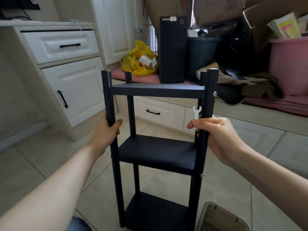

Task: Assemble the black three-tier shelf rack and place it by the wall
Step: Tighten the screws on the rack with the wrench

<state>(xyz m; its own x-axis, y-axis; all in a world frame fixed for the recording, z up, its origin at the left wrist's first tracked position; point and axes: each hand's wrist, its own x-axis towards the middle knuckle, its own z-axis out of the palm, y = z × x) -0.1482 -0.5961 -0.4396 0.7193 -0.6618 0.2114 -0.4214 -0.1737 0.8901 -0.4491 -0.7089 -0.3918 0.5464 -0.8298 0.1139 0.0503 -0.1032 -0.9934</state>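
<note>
The black three-tier rack [156, 150] stands upright between my two hands, its long axis vertical and all three shelves fitted. My left hand [106, 132] wraps its fingers closed round the left front post [110, 105], just above the middle shelf. My right hand [215, 135] grips the right front post [206, 114] at the same height, and its thumb and forefinger also pinch a small white wrench [196, 114] that points up beside the post. Both hands are equally near the rack, one on each side. Beyond my fingertips, past the rack, is a low white drawer front [160, 114]. Whether the rack's feet touch the tiled floor I cannot tell. I judge assembly done, and the carry to the wall comes next.
</note>
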